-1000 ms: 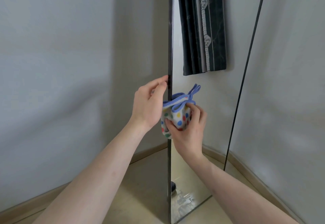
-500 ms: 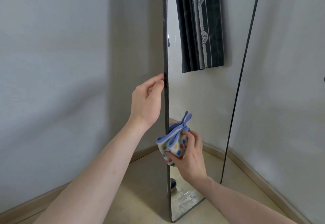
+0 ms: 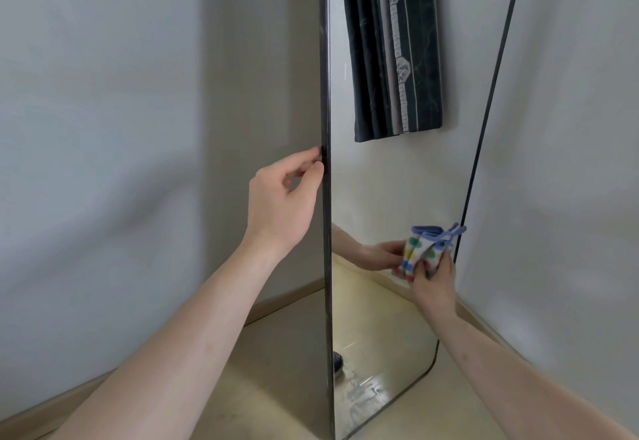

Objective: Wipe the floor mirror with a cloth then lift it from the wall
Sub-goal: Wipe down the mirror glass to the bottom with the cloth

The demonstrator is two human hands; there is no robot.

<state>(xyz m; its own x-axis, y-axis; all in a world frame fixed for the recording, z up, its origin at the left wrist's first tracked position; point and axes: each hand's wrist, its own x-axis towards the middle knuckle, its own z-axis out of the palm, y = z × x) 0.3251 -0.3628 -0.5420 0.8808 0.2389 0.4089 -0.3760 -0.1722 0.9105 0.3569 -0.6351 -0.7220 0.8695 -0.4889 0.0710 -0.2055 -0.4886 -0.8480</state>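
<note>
A tall floor mirror (image 3: pixel 408 194) with a thin dark frame stands on the floor in a corner, leaning toward the right wall. My left hand (image 3: pixel 281 202) holds its near left edge at mid height, fingertips curled on the frame. My right hand (image 3: pixel 434 282) grips a bunched white cloth (image 3: pixel 427 249) with coloured dots and a blue border. The cloth presses on the glass near the mirror's right edge, low down. The hand and cloth show again as a reflection in the glass.
Pale grey walls (image 3: pixel 103 128) meet in the corner behind the mirror. A beige floor (image 3: pixel 269 370) with a light skirting board runs along both walls. A dark patterned curtain (image 3: pixel 394 48) shows only as a reflection in the glass.
My right hand has carried the cloth down from the left edge and then across the glass to the right edge. My left hand stays on the left frame.
</note>
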